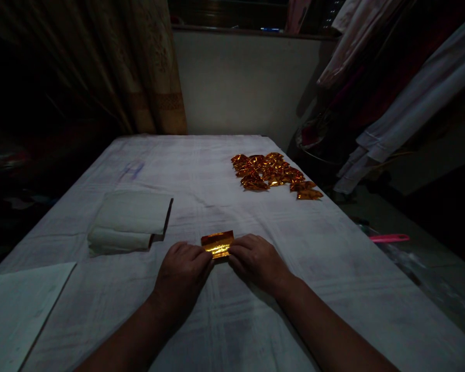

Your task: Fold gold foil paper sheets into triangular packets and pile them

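A small sheet of shiny gold foil paper (217, 245) lies between my two hands on the cloth-covered table, its near part bent and catching the light. My left hand (184, 268) pinches its left end with the fingers closed. On the opposite end, my right hand (258, 261) grips the foil between thumb and fingers. Some of the fingertips are hidden behind the knuckles. Farther off, toward the right edge, sits a pile of folded gold foil pieces (269, 169), several of them overlapping.
A stack of pale paper (129, 217) lies left of my hands, and a white sheet or pad (19, 305) sits at the near left corner. The table (201, 155) meets a wall at the back. Clothes (414, 103) hang on the right; a curtain (147, 67) hangs at left.
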Demonstrator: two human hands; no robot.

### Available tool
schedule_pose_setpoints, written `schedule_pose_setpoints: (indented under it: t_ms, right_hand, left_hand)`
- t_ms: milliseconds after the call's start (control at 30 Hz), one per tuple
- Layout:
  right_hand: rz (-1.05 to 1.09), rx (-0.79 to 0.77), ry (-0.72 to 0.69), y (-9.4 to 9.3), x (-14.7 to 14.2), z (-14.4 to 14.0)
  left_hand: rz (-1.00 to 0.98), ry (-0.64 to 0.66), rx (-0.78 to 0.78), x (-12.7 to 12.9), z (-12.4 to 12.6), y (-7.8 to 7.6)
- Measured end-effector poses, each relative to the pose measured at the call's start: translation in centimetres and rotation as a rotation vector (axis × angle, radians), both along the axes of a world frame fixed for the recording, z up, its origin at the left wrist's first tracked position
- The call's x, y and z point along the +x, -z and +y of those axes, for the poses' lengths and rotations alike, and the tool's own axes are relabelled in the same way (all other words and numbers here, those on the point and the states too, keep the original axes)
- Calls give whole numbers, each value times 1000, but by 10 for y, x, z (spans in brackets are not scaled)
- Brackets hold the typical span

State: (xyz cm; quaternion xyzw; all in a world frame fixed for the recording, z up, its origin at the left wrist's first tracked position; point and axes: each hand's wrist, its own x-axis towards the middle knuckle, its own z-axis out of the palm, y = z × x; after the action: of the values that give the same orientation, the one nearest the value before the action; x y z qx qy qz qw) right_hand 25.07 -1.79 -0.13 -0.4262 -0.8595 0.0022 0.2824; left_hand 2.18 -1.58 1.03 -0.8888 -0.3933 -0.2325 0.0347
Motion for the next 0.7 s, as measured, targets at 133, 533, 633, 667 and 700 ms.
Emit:
schedule_pose_setpoints:
  t_ms: [133, 533, 633, 667, 700]
  right_hand:
    - [13, -120, 71, 1, 8, -1]
    - [48, -240, 278, 2, -3, 3]
    - [41, -221, 310, 4, -5, 3]
    - [36, -218, 319, 5, -5, 3]
    - [29, -215, 326, 5, -6, 3]
  left_hand:
    - [-29, -37, -137, -3, -1, -4]
    - [-56, -135, -251, -4, 6, -1]
    - [-23, -167, -235, -2, 8, -1]
    - [-11, -179, -234, -2, 9, -2]
    - [-2, -191, -235, -1, 9, -2]
